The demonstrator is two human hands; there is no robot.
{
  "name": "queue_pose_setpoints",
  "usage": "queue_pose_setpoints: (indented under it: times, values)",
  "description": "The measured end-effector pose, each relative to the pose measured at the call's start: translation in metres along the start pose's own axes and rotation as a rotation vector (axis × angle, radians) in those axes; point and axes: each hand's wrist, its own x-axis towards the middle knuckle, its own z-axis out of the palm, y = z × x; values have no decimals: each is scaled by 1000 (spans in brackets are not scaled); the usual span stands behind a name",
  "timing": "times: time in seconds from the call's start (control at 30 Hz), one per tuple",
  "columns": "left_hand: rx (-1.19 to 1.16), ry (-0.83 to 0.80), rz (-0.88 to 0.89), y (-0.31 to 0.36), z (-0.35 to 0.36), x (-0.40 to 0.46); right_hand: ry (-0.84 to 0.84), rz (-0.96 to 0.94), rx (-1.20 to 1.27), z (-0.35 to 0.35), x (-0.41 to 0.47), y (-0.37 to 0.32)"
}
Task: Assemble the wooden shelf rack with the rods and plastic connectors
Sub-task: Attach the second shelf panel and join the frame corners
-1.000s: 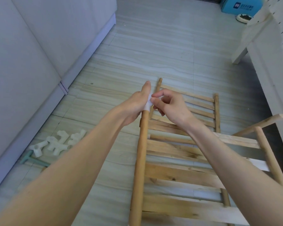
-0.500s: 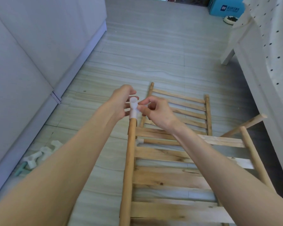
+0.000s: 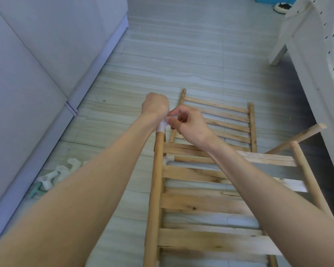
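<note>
Two hands meet at frame centre: left hand (image 3: 155,106) gripping, right hand (image 3: 187,123) pinching a white connector (image 3: 161,128) capping the rod (image 3: 155,182). Spare connectors (image 3: 54,175) wait lower left; assembly looks partway done.

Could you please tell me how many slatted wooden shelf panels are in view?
2. One slatted panel lies flat on the floor beyond the hands; the nearer slatted panel sits fitted between the upright rods, partly hidden by the right forearm.

Soft daylight, wide-angle warp, blurry edges
</note>
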Motion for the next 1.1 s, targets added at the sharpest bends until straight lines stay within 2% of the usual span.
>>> queue_pose_setpoints:
  times: [0.2,0.33,0.4,0.5,0.6,0.77,0.97,1.1]
  values:
    - [-41,-25,-23,5,-2,-20,-8,34,-8,-3,-5,-8]
    - [-240,-64,-40,0,-6,-28,-1,72,-81,-1,-7,-11]
    - [-257,-88,28,-11,-8,-30,45,93,-156,2,-14,-12]
    - [-257,-97,234,-29,-13,-30,102,140,-219,0,-38,-11]
    - [-331,-140,319,-43,-16,-30,-43,68,-484,3,-61,-9]
    - [-405,-266,257,-54,-19,-34,-150,7,-765,23,-61,-15]
    - [-296,-284,288,-57,-26,-37,-29,-91,-762,40,-62,-6]
    - [-273,-224,299,-56,-22,-40,-29,-90,-734,42,-60,-4]
